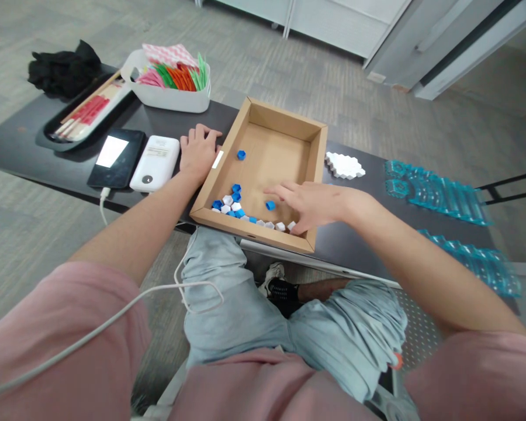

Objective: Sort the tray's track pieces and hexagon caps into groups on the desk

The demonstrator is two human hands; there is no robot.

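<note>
A shallow cardboard tray (269, 233) sits at the table's near edge, holding small blue and white hexagonal pieces. My right hand (311, 202) reaches over its right wall with the fingers apart. Its thumb is beside a white hexagonal piece (291, 225) in the near right corner, and a blue hexagonal piece (270, 205) lies below the fingertips. Another blue piece (241, 155) lies alone farther back. More pieces, such as a white one (227, 200), crowd the near left corner. My left hand (199, 151) rests flat against the tray's left wall, fingers spread and holding nothing.
White hexagonal pieces (345, 166) form a flat cluster right of the tray. Clear teal plastic holders (447, 193) lie farther right. At left are a white power bank (155, 162), a phone (116, 159), a black tray (61, 143), a white basket (173, 99) and black cloth (65, 69).
</note>
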